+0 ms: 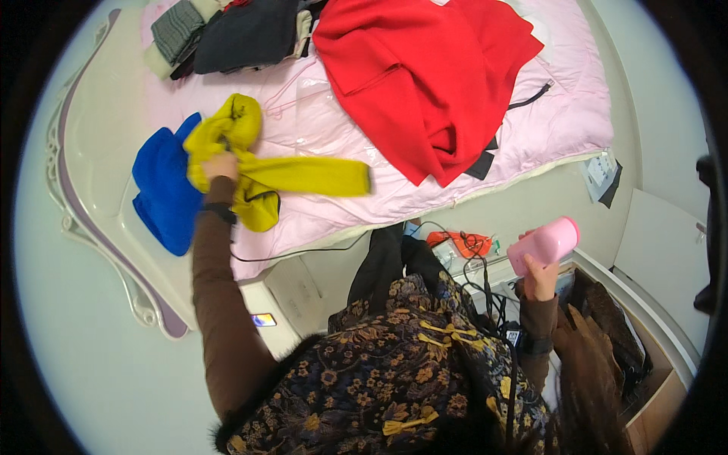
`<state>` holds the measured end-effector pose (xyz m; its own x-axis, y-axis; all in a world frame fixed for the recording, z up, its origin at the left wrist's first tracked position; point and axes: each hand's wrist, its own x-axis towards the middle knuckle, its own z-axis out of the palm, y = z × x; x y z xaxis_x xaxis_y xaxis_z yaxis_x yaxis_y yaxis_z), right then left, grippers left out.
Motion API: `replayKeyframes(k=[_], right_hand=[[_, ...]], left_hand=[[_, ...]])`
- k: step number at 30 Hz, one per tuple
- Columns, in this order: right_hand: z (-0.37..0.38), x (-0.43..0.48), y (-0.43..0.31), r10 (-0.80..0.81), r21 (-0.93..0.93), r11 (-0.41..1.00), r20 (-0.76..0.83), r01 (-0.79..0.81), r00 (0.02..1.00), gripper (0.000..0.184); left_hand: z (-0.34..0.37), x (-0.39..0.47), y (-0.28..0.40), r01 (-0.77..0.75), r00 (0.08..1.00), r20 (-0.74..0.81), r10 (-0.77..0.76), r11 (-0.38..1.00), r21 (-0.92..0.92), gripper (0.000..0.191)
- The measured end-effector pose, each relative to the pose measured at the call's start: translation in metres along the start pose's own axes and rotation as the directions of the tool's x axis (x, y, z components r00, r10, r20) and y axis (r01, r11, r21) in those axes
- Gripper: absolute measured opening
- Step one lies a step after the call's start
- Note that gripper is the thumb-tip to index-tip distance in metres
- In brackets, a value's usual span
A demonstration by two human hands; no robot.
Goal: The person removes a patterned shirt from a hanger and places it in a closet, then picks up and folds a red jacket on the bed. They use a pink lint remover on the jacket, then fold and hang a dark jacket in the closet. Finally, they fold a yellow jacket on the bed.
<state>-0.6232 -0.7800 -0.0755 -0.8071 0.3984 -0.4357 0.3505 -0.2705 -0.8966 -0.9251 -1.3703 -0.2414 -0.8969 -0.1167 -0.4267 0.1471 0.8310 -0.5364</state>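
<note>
My left hand (220, 166), slightly blurred, grips a bunched part of a yellow knit garment (307, 175) on the bed; one long sleeve stretches to the right. A folded blue fabric piece (165, 187) lies just left of it, against the headboard. In my right hand (540, 278), off the bed's near edge, is a pink handheld device (543, 244) with a wide round head, apart from any cloth. It resembles a fabric shaver. A large red cloth garment (421, 79) spreads over the bed's middle.
Folded dark clothes (250, 37) sit at the far left of the pink quilt (318, 222). Black cables (483, 278) hang near my right arm. A lit phone (263, 320) rests on a white bedside cabinet (284, 296). An open drawer (654, 352) holds brown items.
</note>
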Motion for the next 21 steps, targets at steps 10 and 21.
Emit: replayKeyframes(k=[10,21], right_hand=[[0.018,0.001,-0.019,-0.05,0.079,0.996,0.064,0.045,0.997,0.059],[-0.019,-0.039,-0.03,-0.077,0.117,0.989,-0.077,0.085,0.994,0.056]], left_hand=[[-0.076,-0.015,-0.137,-0.044,0.87,-0.487,-0.073,0.974,-0.223,0.05],[-0.023,-0.076,0.187,-0.62,0.766,-0.3,0.569,0.53,-0.579,0.05]])
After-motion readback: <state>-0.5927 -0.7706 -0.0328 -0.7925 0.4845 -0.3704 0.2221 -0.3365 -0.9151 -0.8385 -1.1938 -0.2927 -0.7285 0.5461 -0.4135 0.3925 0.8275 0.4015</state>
